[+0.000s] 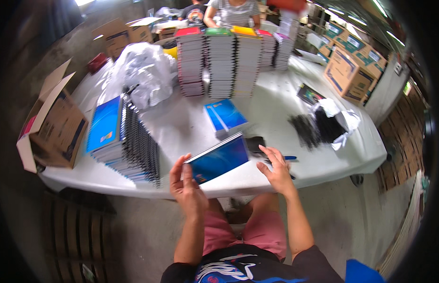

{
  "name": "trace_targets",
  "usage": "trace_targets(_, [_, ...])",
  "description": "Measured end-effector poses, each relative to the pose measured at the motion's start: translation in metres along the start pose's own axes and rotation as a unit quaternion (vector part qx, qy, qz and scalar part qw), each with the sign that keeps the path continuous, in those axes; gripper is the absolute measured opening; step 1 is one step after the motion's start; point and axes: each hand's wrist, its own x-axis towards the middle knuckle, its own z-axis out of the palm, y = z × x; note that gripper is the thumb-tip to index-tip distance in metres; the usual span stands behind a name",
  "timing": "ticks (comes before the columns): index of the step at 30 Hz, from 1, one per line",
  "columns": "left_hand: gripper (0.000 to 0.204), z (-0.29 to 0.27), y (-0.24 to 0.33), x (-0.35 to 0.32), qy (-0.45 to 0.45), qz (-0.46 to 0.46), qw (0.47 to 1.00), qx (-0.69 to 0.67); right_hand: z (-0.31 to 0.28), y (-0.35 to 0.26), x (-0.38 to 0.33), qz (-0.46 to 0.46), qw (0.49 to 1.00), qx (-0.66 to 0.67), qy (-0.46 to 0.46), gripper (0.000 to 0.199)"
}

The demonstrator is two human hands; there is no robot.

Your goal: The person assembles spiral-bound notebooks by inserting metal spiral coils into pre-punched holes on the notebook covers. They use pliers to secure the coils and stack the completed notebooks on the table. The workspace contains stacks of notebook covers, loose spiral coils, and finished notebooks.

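Note:
My left hand (188, 186) is closed on one end of a blue-covered notebook (218, 159), thumb in front and fingers at its edge. The notebook is tilted above the near edge of the table, and no coil shows on it. Just off its other end is my right hand (276, 172), fingers apart and holding nothing. Behind the held notebook lies a small stack of blue covers or notebooks (225, 115). A black object (256, 143), partly hidden, and a blue pen (290, 158) lie by my right fingers. To the left stands a tall stack of blue spiral notebooks (106, 127).
Tall stacks of notebooks with red (188, 61), green (219, 61) and yellow covers (247, 61) stand at the back. Black coils (329, 125) lie in white plastic at right. Clear plastic (141, 70), an open carton (59, 125) and cartons (349, 73) flank the table. A person (233, 13) is across.

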Motion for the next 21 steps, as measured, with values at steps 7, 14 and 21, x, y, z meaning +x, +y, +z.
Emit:
trace_targets(7, [0.027, -0.003, 0.049, -0.001, -0.132, 0.112, 0.982, 0.072, 0.023, -0.082, 0.036, 0.014, 0.816, 0.577, 0.020, 0.041])
trace_targets(14, [0.040, -0.037, 0.130, 0.060, 0.057, 0.399, 0.841, 0.361, 0.027, -0.173, 0.133, -0.062, 0.701, 0.705, -0.093, 0.035])
trace_targets(21, [0.079, -0.062, 0.127, 0.114, 0.001, 0.240, 0.906, 0.350, 0.041, -0.261, 0.223, -0.390, 0.816, 0.427, 0.028, 0.017])
